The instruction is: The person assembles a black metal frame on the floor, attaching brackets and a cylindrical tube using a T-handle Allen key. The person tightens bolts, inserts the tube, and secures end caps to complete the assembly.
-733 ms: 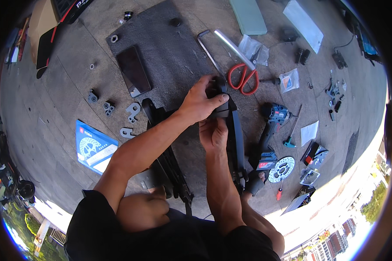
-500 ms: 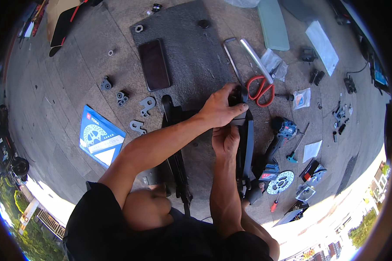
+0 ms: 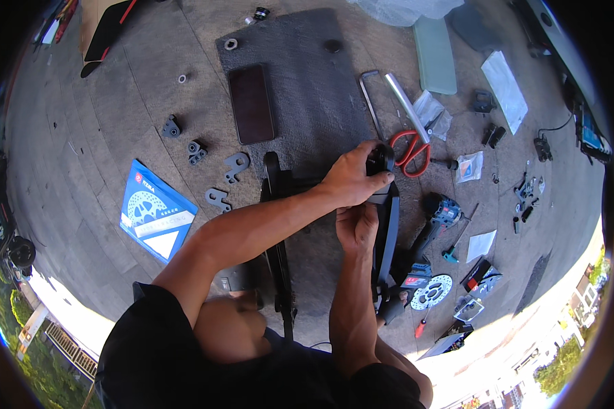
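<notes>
A black two-armed frame (image 3: 274, 232) stands between my legs, its two long arms pointing away from me. My left hand (image 3: 355, 178) reaches across and wraps round the far end of its right arm (image 3: 387, 238), thumb pressed on top. Just nearer to me, my right hand (image 3: 357, 227) has curled fingers against the inner side of that same arm. Whatever those fingers pinch is hidden by the hand. Beyond the left hand lie red-handled scissors (image 3: 411, 153), and a hex key (image 3: 370, 102) rests near them.
On a dark mat (image 3: 307, 75) lies a phone (image 3: 252, 103). To the left are grey brackets (image 3: 217, 199), black calipers (image 3: 196, 151) and a blue packet (image 3: 155, 211). At right lie a cordless drill (image 3: 438, 213), a brake disc (image 3: 431, 292), a metal tube (image 3: 406, 105) and a green board (image 3: 435, 58).
The view has shifted a little, so the floor items sit slightly differently in it. Both hands keep nearly the same hold on the frame's right arm.
</notes>
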Action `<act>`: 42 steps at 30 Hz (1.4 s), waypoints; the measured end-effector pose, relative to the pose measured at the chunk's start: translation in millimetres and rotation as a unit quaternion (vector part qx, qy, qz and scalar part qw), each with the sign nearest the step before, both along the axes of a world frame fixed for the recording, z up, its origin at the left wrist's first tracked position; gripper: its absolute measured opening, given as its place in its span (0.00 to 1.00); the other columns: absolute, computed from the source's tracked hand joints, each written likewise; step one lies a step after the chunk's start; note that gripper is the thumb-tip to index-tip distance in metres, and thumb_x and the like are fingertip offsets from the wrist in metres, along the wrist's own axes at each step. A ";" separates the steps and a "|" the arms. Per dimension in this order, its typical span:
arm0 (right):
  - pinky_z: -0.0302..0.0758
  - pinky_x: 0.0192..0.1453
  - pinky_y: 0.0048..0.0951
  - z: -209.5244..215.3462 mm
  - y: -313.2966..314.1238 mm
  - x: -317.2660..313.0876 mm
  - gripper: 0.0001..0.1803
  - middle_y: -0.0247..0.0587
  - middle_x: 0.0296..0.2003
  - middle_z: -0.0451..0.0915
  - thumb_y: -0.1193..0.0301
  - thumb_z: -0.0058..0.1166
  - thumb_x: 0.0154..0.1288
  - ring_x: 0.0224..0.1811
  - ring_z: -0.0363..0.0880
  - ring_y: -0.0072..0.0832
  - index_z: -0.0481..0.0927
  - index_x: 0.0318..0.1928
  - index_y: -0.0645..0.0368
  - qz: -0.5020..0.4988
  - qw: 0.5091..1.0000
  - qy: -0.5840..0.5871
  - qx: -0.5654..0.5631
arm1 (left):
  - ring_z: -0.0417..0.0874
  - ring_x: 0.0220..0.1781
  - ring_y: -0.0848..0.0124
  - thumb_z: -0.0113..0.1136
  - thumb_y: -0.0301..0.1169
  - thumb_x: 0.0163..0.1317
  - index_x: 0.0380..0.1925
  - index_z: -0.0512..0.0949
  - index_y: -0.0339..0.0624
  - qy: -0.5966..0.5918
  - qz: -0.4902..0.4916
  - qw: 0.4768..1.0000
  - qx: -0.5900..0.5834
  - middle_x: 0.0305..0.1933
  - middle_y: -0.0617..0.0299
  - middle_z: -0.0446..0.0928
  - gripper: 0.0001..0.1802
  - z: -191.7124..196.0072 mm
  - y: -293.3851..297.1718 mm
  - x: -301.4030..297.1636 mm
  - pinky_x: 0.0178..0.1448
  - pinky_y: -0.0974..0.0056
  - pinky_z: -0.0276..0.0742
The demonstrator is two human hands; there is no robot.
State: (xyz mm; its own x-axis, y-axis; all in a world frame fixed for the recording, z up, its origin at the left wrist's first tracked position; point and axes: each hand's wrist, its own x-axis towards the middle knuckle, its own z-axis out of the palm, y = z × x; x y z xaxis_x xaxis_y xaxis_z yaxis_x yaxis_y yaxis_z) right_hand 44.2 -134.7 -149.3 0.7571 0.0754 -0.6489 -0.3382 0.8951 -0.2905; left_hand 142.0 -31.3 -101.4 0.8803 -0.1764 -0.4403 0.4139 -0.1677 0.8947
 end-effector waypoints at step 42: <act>0.72 0.55 0.42 134.0 -7.5 162.0 0.12 0.36 0.38 0.78 0.75 0.64 0.53 0.49 0.76 0.36 0.84 0.40 0.57 0.522 0.185 -0.431 -0.713 | 0.79 0.55 0.67 0.55 0.49 0.68 0.53 0.77 0.36 0.073 0.225 0.949 -0.209 0.51 0.56 0.81 0.27 15.7 157.1 -46.5 0.61 0.63 0.71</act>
